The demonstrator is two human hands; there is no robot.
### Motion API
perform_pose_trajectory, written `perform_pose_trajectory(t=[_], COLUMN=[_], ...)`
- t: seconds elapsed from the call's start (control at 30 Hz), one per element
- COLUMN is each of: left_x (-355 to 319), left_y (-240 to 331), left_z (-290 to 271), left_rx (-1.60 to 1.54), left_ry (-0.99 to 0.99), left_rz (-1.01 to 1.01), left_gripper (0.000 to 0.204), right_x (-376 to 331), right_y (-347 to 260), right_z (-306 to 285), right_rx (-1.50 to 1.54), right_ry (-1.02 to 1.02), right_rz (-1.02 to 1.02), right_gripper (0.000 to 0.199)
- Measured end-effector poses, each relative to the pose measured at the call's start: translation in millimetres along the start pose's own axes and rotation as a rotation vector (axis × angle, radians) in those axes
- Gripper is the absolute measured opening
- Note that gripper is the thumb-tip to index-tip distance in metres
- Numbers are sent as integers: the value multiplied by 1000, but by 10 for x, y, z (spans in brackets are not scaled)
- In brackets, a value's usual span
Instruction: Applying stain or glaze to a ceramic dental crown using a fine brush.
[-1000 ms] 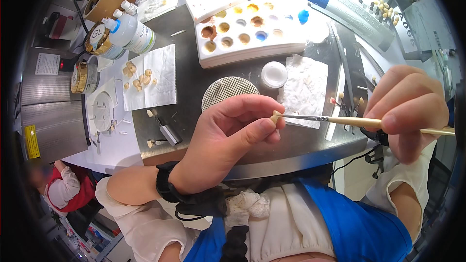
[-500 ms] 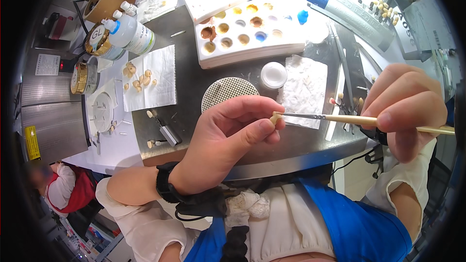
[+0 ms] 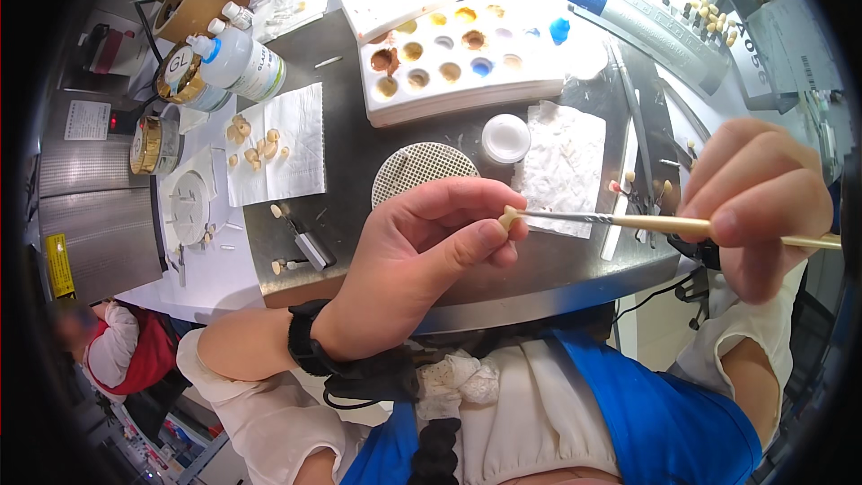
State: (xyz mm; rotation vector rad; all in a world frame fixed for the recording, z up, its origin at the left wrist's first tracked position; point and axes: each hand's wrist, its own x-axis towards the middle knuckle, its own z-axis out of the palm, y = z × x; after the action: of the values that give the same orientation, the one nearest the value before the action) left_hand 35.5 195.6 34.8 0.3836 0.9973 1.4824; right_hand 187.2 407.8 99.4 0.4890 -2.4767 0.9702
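Note:
Between the thumb and fingers of my left hand is a small cream-coloured dental crown. My right hand grips a fine paintbrush by its pale wooden handle. The brush lies nearly level, and its dark, thin tip reaches the crown's right side; whether it touches is too small to tell. Beyond my left fingers is a round honeycomb firing tray, partly hidden by that hand. A small white jar stands beside a crumpled white tissue just past the brush tip.
A white palette with wells of brown, yellow and blue stain lies at the back. Several tooth-coloured crowns rest on a paper towel at left, near a glaze bottle. Shade tabs stand back right. Another person sits far left.
My right hand and the brush have shifted slightly to the right, drawing the tip a little along the crown. The left hand keeps its hold almost unmoved.

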Motion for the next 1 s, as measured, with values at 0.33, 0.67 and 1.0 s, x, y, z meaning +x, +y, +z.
perform_pose_trajectory(t=[0.33, 0.67, 1.0], left_x=[1, 1, 0], left_y=[8, 19, 11], left_z=[6, 16, 10], left_rx=[-3, 8, 15], left_ry=[5, 16, 9], left_rz=[-2, -10, 2], left_gripper=[27, 27, 26], right_x=[-14, -36, -29], right_y=[20, 25, 30], right_z=[-53, -31, -8], right_rx=[-27, 28, 21], right_ry=[-29, -27, -27], right_rz=[-1, -16, -51], right_gripper=[19, 20, 20])
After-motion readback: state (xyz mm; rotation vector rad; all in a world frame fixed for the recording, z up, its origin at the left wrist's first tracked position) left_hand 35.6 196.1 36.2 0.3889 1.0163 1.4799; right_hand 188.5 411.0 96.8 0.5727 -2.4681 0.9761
